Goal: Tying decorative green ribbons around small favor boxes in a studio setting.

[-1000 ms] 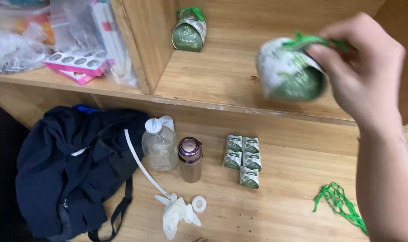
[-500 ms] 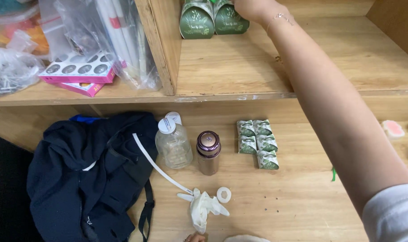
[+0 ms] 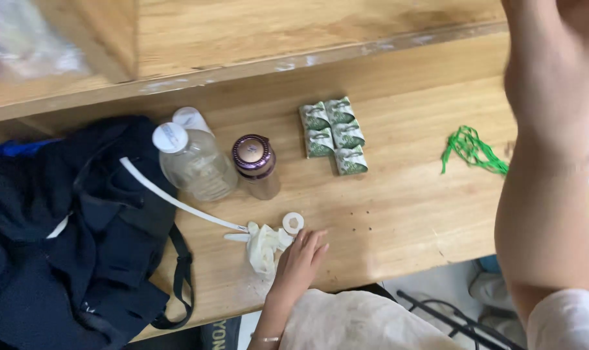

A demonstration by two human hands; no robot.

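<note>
Single head view, looking steeply down and close at the table (image 3: 398,214), shelf (image 3: 255,32) edge along the top.

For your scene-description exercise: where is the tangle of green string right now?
In the head view the green string lies on the wooden desk, right of the small green-and-white packets, just left of the raised right forearm.

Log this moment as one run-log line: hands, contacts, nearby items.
left hand: flat on table, beside white ring | right hand: raised, blurred, empty | nearby: green packets, green string, two bottles
</note>
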